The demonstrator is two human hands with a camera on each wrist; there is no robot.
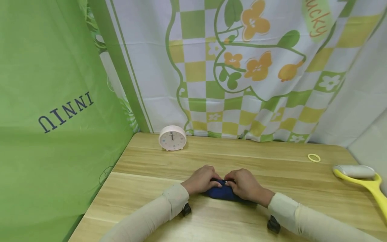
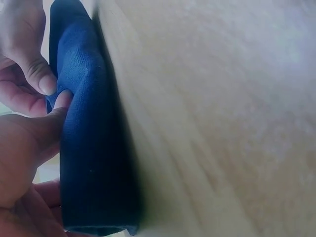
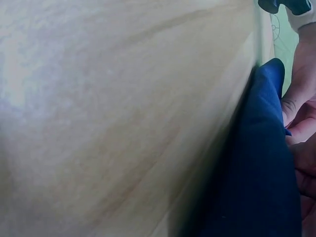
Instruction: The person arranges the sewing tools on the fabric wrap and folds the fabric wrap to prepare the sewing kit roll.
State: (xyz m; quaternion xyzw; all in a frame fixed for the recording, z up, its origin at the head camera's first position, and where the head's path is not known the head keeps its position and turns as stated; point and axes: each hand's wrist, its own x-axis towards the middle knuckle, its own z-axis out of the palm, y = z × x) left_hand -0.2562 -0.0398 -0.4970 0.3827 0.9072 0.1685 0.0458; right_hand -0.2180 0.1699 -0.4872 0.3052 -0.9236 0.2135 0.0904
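Observation:
A long, dark blue fabric item (image 1: 222, 193), pouch-like in shape, lies on the wooden table in front of me. My left hand (image 1: 201, 180) pinches its upper edge from the left, thumb on the near side. From the right, my right hand (image 1: 245, 185) pinches the same edge, and the two thumbs almost meet at its middle. The left wrist view shows both thumbs pressing into the blue fabric (image 2: 94, 148), with a layered end at the bottom. In the right wrist view, the fabric (image 3: 247, 173) hides part of the fingers.
A pink round clock (image 1: 172, 138) stands at the table's back left. Toward the right lie a yellow ring (image 1: 314, 158) and a lint roller (image 1: 359, 172) with a yellow handle. Behind the wooden table (image 1: 145, 208) hangs a patterned curtain (image 1: 196, 70); a green one (image 1: 60, 151) hangs at left.

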